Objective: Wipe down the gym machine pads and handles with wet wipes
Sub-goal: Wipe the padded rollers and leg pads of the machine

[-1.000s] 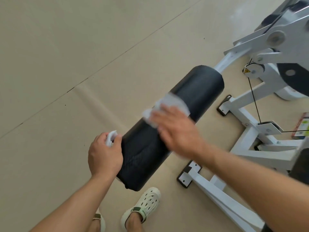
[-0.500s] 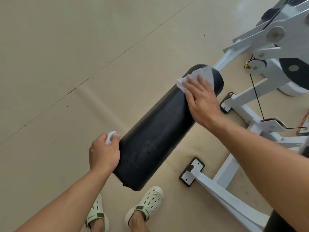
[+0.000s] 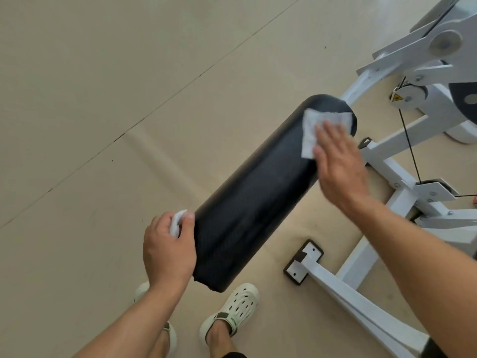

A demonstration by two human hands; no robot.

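A long black roller pad [image 3: 258, 200] runs diagonally from near my feet up to the white machine arm. My right hand [image 3: 340, 166] lies flat with straight fingers on a white wet wipe [image 3: 313, 125], pressing it against the pad's far end. My left hand [image 3: 167, 249] sits against the pad's near end, its fingers and thumb curled round a small wad of white wipe [image 3: 178, 223].
The white steel frame of the gym machine [image 3: 387, 156] fills the right side, with a black cable [image 3: 410, 151] and a floor foot [image 3: 303, 262] close to my feet. My feet in pale clogs [image 3: 232, 308] stand below the pad on beige flooring.
My right hand slid the wipe from the pad's middle up to its far end and now sits a little lower and flatter there. My left hand stayed at the near end.
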